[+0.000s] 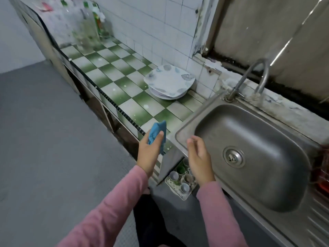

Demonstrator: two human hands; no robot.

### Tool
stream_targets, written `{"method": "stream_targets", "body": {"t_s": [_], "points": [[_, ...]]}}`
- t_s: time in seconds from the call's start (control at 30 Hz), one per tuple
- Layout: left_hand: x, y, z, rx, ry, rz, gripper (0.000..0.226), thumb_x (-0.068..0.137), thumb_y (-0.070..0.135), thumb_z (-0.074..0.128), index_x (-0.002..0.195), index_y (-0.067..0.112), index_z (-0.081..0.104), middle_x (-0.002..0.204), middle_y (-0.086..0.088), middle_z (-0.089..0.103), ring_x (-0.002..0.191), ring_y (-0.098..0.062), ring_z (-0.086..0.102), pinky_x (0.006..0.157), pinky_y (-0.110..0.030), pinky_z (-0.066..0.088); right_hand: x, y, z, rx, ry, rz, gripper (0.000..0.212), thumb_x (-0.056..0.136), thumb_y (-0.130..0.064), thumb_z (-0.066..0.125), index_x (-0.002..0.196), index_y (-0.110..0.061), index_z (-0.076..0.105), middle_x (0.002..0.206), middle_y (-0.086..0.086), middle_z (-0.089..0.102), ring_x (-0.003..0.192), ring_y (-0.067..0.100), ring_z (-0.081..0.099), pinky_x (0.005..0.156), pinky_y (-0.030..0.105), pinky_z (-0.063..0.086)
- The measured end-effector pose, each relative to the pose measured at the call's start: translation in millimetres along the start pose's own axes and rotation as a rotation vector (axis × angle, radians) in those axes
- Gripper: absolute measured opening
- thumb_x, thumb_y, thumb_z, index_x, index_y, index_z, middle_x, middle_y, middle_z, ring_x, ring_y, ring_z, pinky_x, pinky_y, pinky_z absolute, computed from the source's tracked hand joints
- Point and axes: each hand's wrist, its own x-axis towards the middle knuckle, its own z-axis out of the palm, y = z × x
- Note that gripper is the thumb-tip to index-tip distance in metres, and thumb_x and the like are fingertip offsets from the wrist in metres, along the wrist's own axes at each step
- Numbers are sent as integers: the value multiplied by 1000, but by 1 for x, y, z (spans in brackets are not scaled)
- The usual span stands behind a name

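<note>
You are gripping the crumpled blue cloth (157,133) in your left hand (148,154), thumb curling over it, the fabric bunching just beyond your fingertips. You are likely heading into a wipe, so flatten it before pressing onto the green-and-white checked tile counter (124,104) lying just ahead of that hand. Your right hand (198,154) is hovering empty, fingers relaxed, beside the stainless steel sink (188,122) rim.

A home kitchen: a steel sink (249,157) with tap (249,77) right of the hands, green-checked tiled bench (124,82) ahead, stacked plates (169,82), and blurred, probably glass, bottles (89,31) beyond.
</note>
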Motion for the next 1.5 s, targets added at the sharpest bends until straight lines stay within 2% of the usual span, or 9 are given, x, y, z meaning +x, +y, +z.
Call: {"method": "stream_targets", "body": {"t_s": [0.4, 0.63, 0.83, 0.97, 1.03, 1.13, 1.2, 1.37, 1.5], "points": [[203, 67, -18, 72, 11, 2, 22, 96, 23, 61, 118, 26, 63, 103, -1, 69, 94, -19, 66, 83, -34, 57, 206, -53, 97, 183, 123, 167, 12, 103, -30, 45, 97, -33, 54, 112, 1, 63, 108, 20, 61, 85, 30, 41], [295, 85, -19, 97, -43, -10, 31, 97, 24, 59, 128, 22, 59, 101, -1, 67, 84, -15, 63, 65, -17, 52, 284, -41, 125, 243, 255, 381, 26, 101, -28, 47, 120, -13, 56, 103, 3, 61, 91, 17, 57, 84, 33, 46], [378, 96, -16, 127, -206, -52, 28, 97, 23, 59, 124, 17, 61, 103, -3, 68, 93, -20, 65, 79, -29, 54, 348, -40, 138, 155, 428, 507, 24, 104, -34, 47, 116, -13, 49, 107, 5, 59, 96, 22, 55, 83, 32, 43], [425, 108, -22, 176, -332, -87, 22, 95, 24, 62, 117, 21, 63, 105, -3, 69, 100, -23, 66, 88, -35, 54, 382, -39, 144, 228, 548, 620, 44, 103, -38, 50, 127, 0, 52, 114, 12, 66, 96, 28, 64, 82, 35, 50], [446, 115, -29, 208, -400, -85, 16, 95, 24, 62, 111, 24, 64, 102, -1, 69, 98, -21, 66, 81, -28, 54, 393, -40, 146, 259, 588, 694, 50, 102, -40, 51, 128, 3, 55, 114, 9, 67, 98, 30, 66, 78, 33, 48], [472, 125, -37, 247, -456, -85, 9, 97, 23, 59, 104, 28, 61, 92, 5, 65, 77, -6, 60, 60, -10, 47, 406, -35, 150, 279, 624, 762, 43, 100, -43, 52, 120, -7, 62, 105, 10, 72, 89, 26, 71, 70, 32, 54], [486, 130, -37, 276, -488, -90, 11, 98, 23, 58, 108, 23, 61, 87, 4, 63, 68, -3, 54, 53, -9, 43, 413, -28, 155, 214, 661, 773, 41, 99, -40, 52, 120, -7, 63, 107, 12, 72, 91, 29, 70, 81, 40, 58], [509, 135, -29, 283, -546, -130, 18, 97, 24, 59, 115, 21, 59, 99, 4, 66, 92, -13, 63, 76, -25, 52, 413, -32, 167, 196, 728, 771, 29, 101, -34, 53, 113, -8, 59, 101, 9, 67, 81, 22, 63, 77, 36, 51], [517, 133, -25, 287, -551, -157, 23, 97, 25, 59, 119, 17, 58, 99, 1, 66, 90, -14, 64, 66, -20, 53, 416, -27, 168, 185, 749, 784, 33, 99, -31, 58, 122, -8, 54, 114, 12, 65, 95, 27, 64, 89, 43, 54]]}}
